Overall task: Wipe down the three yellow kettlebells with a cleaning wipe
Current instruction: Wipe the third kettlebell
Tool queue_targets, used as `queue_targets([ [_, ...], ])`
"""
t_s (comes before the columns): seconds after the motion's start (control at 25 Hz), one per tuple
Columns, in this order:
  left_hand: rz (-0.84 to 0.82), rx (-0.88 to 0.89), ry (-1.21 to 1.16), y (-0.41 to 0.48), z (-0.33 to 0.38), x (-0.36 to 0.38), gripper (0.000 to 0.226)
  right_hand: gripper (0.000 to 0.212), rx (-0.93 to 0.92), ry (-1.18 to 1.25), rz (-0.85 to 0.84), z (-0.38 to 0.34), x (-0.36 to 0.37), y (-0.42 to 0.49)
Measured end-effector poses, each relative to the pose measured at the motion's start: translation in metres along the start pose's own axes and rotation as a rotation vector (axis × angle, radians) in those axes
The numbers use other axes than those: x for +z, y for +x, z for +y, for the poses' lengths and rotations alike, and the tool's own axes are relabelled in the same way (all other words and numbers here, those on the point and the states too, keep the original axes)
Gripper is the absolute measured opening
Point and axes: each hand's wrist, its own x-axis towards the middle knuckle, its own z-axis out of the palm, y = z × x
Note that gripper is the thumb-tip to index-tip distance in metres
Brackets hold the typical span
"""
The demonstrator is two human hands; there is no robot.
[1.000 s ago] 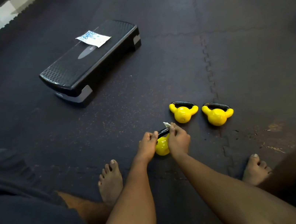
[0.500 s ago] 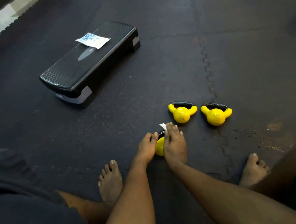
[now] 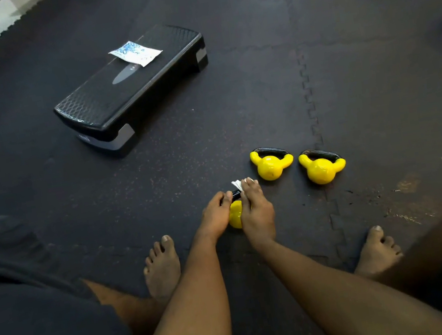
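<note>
- The left hand (image 3: pixel 217 213) is clenched round the black handle of the nearest kettlebell (image 3: pixel 235 215), which stands on the floor (image 3: pixel 374 85) between the person's bare feet and the other two.
- The right hand (image 3: pixel 257 213) grasps a white cleaning wipe (image 3: pixel 237 184) against that same handle. A corner of the wipe pokes out past the fingertips.
- The middle kettlebell (image 3: pixel 270 166) and the far-right kettlebell (image 3: pixel 321 170) lie just beside each other, apart from both hands.
- A black step platform (image 3: pixel 127 95) sits toward the floor mat's jagged far-left edge, with a wipe packet (image 3: pixel 135 53) on top.
</note>
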Motion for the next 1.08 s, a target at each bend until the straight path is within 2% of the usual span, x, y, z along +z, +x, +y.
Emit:
queue_targets([
  [0.16, -0.024, 0.005, 0.005, 0.001, 0.001, 0.003, 0.038, 0.039, 0.012, 0.043, 0.019, 0.007, -0.005, 0.001],
  [0.32, -0.004, 0.003, -0.006, 0.000, -0.002, 0.004, 0.038, 0.039, 0.202, 0.032, 0.085, 0.005, -0.011, 0.005],
  [0.56, -0.032, -0.018, -0.051, -0.003, -0.001, 0.001, 0.039, 0.047, -0.011, -0.048, 0.020, 0.012, 0.004, -0.017],
  [0.76, -0.010, 0.001, -0.002, -0.002, 0.002, 0.005, 0.036, 0.043, 0.224, -0.019, 0.075, 0.014, -0.010, -0.001],
  [0.96, 0.012, -0.017, -0.032, 0.000, 0.001, 0.000, 0.038, 0.049, 0.038, -0.068, 0.019, 0.013, 0.003, -0.026],
  [1.08, -0.011, -0.010, 0.002, -0.001, 0.004, 0.001, 0.038, 0.048, 0.043, -0.053, 0.038, 0.018, 0.005, -0.027],
])
